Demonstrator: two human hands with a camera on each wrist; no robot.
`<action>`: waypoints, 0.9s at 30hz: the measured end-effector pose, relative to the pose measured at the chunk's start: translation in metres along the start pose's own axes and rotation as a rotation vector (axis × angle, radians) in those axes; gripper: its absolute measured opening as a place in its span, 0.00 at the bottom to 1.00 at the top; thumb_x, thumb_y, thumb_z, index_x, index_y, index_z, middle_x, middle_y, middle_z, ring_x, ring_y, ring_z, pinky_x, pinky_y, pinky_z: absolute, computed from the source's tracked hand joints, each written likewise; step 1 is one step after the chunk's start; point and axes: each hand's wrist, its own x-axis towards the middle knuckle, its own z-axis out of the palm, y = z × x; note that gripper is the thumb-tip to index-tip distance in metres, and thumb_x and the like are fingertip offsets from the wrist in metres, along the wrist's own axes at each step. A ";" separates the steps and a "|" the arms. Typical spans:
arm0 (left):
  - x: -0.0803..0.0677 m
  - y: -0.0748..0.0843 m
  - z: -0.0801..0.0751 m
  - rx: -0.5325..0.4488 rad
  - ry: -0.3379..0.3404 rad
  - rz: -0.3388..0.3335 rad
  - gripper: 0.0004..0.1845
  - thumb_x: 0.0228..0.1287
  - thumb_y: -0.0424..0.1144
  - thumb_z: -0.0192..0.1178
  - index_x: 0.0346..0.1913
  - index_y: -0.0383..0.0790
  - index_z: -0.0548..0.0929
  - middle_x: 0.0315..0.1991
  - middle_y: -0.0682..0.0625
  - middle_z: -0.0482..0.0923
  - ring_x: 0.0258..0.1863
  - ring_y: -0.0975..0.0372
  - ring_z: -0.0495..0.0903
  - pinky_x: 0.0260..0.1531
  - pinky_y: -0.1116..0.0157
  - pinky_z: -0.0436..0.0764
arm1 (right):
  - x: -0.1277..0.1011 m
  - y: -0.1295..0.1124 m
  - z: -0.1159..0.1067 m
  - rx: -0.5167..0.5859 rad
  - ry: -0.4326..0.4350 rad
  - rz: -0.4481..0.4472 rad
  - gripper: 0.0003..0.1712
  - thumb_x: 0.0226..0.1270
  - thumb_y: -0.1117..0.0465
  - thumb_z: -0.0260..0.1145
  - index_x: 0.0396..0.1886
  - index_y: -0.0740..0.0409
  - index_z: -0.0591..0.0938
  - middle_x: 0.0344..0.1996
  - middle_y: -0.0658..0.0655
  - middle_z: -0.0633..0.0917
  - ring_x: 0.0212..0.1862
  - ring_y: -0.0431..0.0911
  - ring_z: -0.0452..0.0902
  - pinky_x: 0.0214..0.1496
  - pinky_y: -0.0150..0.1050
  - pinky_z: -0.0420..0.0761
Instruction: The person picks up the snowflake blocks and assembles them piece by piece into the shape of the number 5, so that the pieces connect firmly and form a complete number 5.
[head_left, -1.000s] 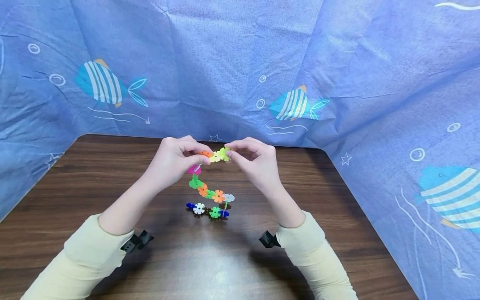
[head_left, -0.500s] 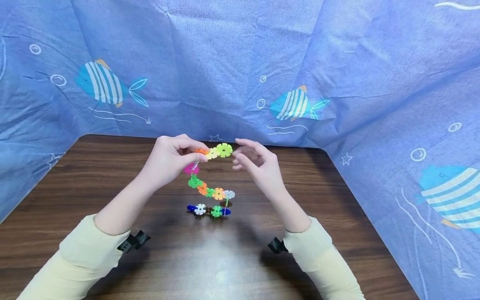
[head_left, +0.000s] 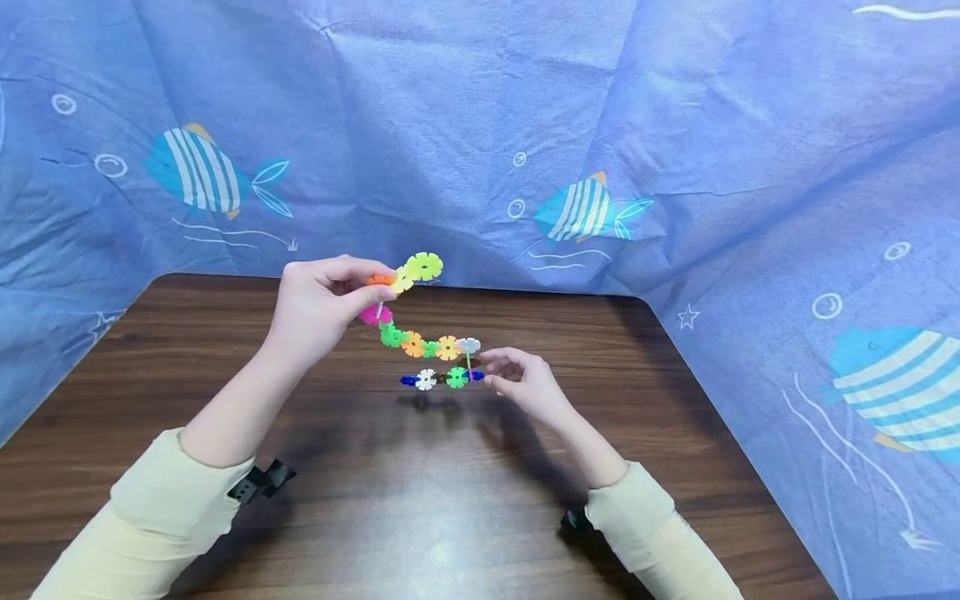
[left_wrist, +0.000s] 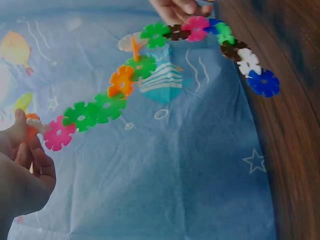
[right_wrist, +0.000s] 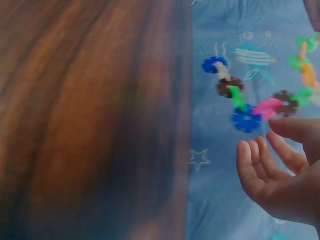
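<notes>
Wooden table; left hand pinching multicoloured snowflake-disc chain

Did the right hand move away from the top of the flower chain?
Yes. The right hand dropped from the chain's top end to its bottom end, nearer the table.

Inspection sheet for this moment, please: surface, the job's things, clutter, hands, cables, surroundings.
Surface: dark wooden table.
Job's things: a chain of coloured snowflake discs, lifted off the table.
Clutter: nothing seen.
Hands: left hand pinches the chain near its upper end; right hand at the lower end, fingers relaxed, actual contact unclear.
Cables: nothing seen; black clips at the sleeve cuffs.
Surroundings: blue fish-print cloth draped behind and to both sides.
</notes>
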 end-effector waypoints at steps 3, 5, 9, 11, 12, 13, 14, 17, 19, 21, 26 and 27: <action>0.000 -0.001 0.001 -0.049 0.034 -0.015 0.10 0.50 0.34 0.72 0.38 0.38 0.88 0.23 0.61 0.83 0.18 0.65 0.72 0.17 0.73 0.71 | 0.002 0.011 0.002 0.064 -0.033 0.066 0.22 0.59 0.71 0.66 0.54 0.66 0.77 0.44 0.66 0.83 0.40 0.52 0.82 0.39 0.38 0.83; 0.000 -0.001 0.001 -0.093 0.051 -0.015 0.11 0.50 0.32 0.71 0.38 0.34 0.87 0.24 0.62 0.83 0.19 0.66 0.74 0.18 0.74 0.73 | 0.004 0.016 0.003 0.134 -0.054 0.115 0.23 0.59 0.71 0.65 0.55 0.68 0.75 0.47 0.67 0.82 0.44 0.54 0.82 0.42 0.40 0.83; 0.000 -0.001 0.001 -0.163 0.078 -0.006 0.12 0.50 0.29 0.71 0.39 0.31 0.86 0.25 0.61 0.85 0.22 0.66 0.78 0.21 0.74 0.76 | 0.006 0.022 0.004 0.254 -0.047 0.187 0.19 0.61 0.70 0.64 0.52 0.71 0.76 0.45 0.65 0.83 0.48 0.55 0.81 0.48 0.44 0.82; -0.001 -0.003 0.001 -0.172 0.091 -0.010 0.12 0.50 0.31 0.71 0.40 0.32 0.86 0.26 0.60 0.85 0.22 0.66 0.79 0.21 0.74 0.77 | 0.006 0.021 0.004 0.286 -0.019 0.205 0.16 0.62 0.69 0.64 0.48 0.71 0.78 0.42 0.60 0.84 0.46 0.52 0.81 0.49 0.45 0.81; -0.001 -0.004 0.000 -0.178 0.098 -0.015 0.12 0.51 0.32 0.71 0.40 0.33 0.87 0.26 0.59 0.85 0.23 0.65 0.79 0.21 0.74 0.77 | 0.006 0.021 0.003 0.309 -0.003 0.212 0.14 0.62 0.69 0.64 0.47 0.71 0.79 0.40 0.58 0.85 0.46 0.51 0.82 0.50 0.46 0.81; -0.001 -0.005 0.000 -0.191 0.105 -0.026 0.12 0.51 0.32 0.71 0.41 0.34 0.87 0.27 0.57 0.85 0.24 0.65 0.80 0.21 0.74 0.77 | 0.006 0.020 0.002 0.327 0.012 0.210 0.13 0.62 0.69 0.65 0.45 0.71 0.79 0.39 0.55 0.85 0.45 0.50 0.82 0.51 0.48 0.80; -0.001 -0.007 -0.001 -0.209 0.113 -0.039 0.13 0.51 0.33 0.71 0.41 0.34 0.87 0.27 0.56 0.85 0.25 0.64 0.81 0.22 0.74 0.77 | 0.006 0.020 0.002 0.347 0.029 0.203 0.12 0.62 0.69 0.64 0.44 0.70 0.80 0.37 0.54 0.85 0.43 0.49 0.82 0.52 0.50 0.79; 0.000 -0.014 -0.004 -0.300 0.125 -0.081 0.13 0.51 0.33 0.71 0.41 0.34 0.86 0.28 0.52 0.85 0.27 0.63 0.83 0.24 0.73 0.79 | 0.005 0.020 -0.002 0.424 0.077 0.174 0.07 0.62 0.69 0.64 0.40 0.66 0.80 0.33 0.51 0.84 0.40 0.48 0.82 0.54 0.56 0.76; 0.000 -0.019 -0.006 -0.366 0.123 -0.109 0.12 0.51 0.32 0.70 0.40 0.32 0.85 0.28 0.50 0.85 0.25 0.63 0.82 0.26 0.72 0.81 | 0.006 0.018 -0.005 0.480 0.106 0.146 0.05 0.63 0.69 0.64 0.38 0.63 0.80 0.32 0.51 0.84 0.38 0.46 0.82 0.56 0.59 0.73; 0.000 -0.025 -0.008 -0.415 0.110 -0.135 0.11 0.53 0.31 0.69 0.40 0.31 0.85 0.28 0.49 0.85 0.24 0.63 0.82 0.28 0.71 0.82 | 0.006 0.017 -0.009 0.534 0.135 0.123 0.03 0.64 0.69 0.63 0.36 0.59 0.80 0.32 0.51 0.84 0.37 0.44 0.82 0.56 0.58 0.73; -0.005 -0.036 -0.012 -0.508 0.015 -0.247 0.06 0.58 0.30 0.65 0.39 0.35 0.83 0.28 0.51 0.84 0.24 0.64 0.82 0.30 0.69 0.83 | 0.008 0.011 -0.020 0.636 0.194 0.105 0.06 0.66 0.69 0.60 0.34 0.55 0.80 0.30 0.51 0.83 0.35 0.42 0.82 0.48 0.48 0.81; -0.007 -0.039 -0.012 -0.520 -0.010 -0.272 0.05 0.59 0.29 0.64 0.39 0.36 0.82 0.28 0.51 0.84 0.25 0.65 0.82 0.31 0.69 0.83 | 0.009 0.011 -0.023 0.655 0.201 0.112 0.07 0.67 0.69 0.59 0.33 0.54 0.80 0.30 0.50 0.83 0.34 0.42 0.81 0.46 0.45 0.82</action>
